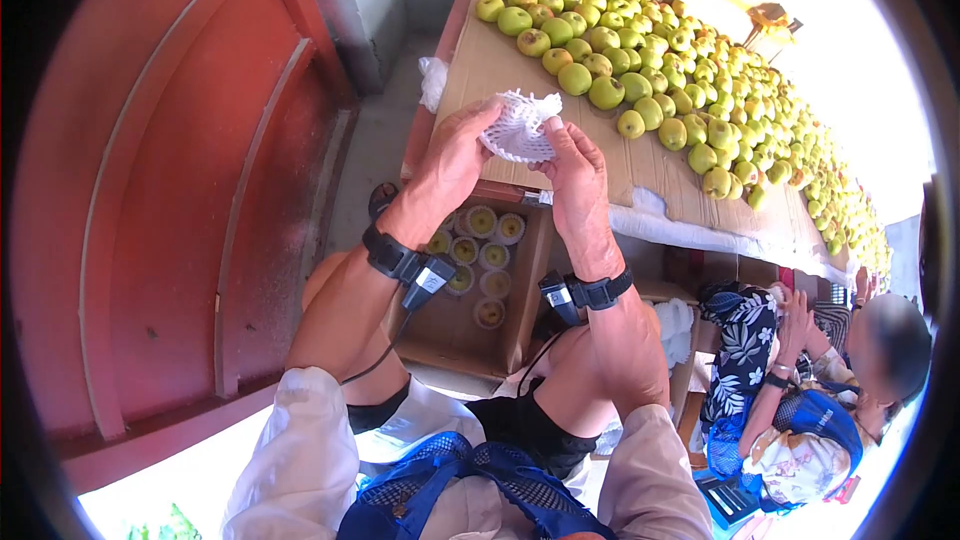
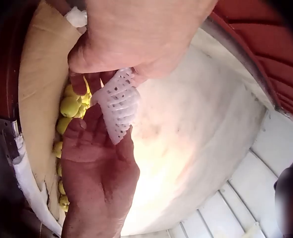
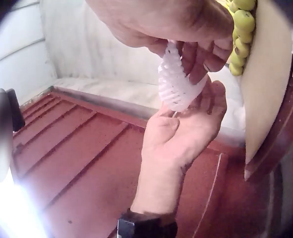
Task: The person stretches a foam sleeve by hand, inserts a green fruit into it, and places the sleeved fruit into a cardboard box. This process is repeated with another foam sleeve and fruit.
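A white foam fruit net [image 1: 522, 128] is held up between both hands, above the near edge of the cardboard-covered table. My left hand [image 1: 463, 150] grips one side of the net, and my right hand [image 1: 577, 175] pinches the other between thumb and fingers. Seen from the left wrist, the net [image 2: 120, 106] looks flattened and pointed, with no apple showing in it. Below the hands stands an open cardboard box [image 1: 445, 335]. Several apples [image 1: 481, 222] in white foam nets sit in rows inside it.
Many loose green-yellow apples [image 1: 606, 93] cover much of the table [image 1: 480, 80]. A red metal door [image 1: 160, 200] stands at the left. White plastic [image 1: 433, 82] hangs at the table's left edge. Another person [image 1: 800, 410] sits close by at the lower right.
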{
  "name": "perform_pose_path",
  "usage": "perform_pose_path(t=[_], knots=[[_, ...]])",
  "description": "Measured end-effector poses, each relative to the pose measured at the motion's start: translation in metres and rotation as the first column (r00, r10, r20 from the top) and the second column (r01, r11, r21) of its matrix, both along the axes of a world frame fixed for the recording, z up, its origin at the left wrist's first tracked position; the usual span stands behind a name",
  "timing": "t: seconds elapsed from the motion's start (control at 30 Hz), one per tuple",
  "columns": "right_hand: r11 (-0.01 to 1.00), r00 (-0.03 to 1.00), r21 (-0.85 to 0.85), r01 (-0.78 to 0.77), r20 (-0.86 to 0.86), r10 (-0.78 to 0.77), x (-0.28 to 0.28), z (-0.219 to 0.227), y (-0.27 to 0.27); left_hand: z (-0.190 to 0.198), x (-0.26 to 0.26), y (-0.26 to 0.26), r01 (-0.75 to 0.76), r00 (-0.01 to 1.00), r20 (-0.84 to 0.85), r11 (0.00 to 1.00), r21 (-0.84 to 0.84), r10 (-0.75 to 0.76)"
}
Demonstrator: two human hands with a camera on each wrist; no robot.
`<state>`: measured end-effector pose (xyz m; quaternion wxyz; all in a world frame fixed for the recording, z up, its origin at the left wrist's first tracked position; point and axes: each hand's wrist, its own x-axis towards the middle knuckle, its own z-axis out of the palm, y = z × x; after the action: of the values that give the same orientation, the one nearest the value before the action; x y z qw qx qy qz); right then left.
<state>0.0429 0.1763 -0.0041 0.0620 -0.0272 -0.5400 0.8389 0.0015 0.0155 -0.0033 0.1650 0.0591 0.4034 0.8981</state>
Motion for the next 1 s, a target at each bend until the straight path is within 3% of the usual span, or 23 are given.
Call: perform_pose_path(t=[0.17,0.27,0.37,0.57,0.67,0.77,0.87,1.0], knots=[[0.982,0.997,-0.186,-0.031,0.064,0.044,0.0,0.003,-0.002,0.0,-0.003,-0.003,0.026,0.999,0.022,0.992,0.121,-0.029],[0.972,0.992,-0.228,-0.052,0.097,0.076,-0.005,0.0,0.004,-0.002,-0.007,-0.007,0.129,0.992,-0.035,0.981,0.142,-0.125],[0.943,0.991,-0.329,-0.052,0.098,0.089,-0.006,0.001,0.007,-0.001,-0.007,-0.006,0.15,0.984,-0.095,0.989,0.002,-0.149],[0.943,0.992,-0.33,-0.052,0.092,0.086,-0.006,0.005,0.013,0.0,-0.005,-0.011,-0.011,0.984,-0.171,0.944,-0.33,-0.049],[0.936,0.992,-0.346,-0.066,0.078,0.099,-0.006,0.005,0.016,-0.001,-0.007,-0.013,0.014,0.985,-0.155,0.925,-0.379,-0.079],[0.921,0.988,-0.377,-0.097,0.072,0.133,-0.007,0.003,0.018,-0.004,-0.006,-0.01,0.049,0.998,-0.035,0.972,-0.232,-0.058],[0.9,0.979,-0.408,-0.154,0.063,0.196,-0.008,-0.002,0.022,-0.014,-0.011,-0.011,0.15,0.988,0.031,0.989,-0.015,-0.15],[0.894,0.978,-0.418,-0.16,0.058,0.202,-0.007,0.006,0.016,-0.006,-0.007,-0.008,0.181,0.983,0.001,0.971,0.159,-0.184]])
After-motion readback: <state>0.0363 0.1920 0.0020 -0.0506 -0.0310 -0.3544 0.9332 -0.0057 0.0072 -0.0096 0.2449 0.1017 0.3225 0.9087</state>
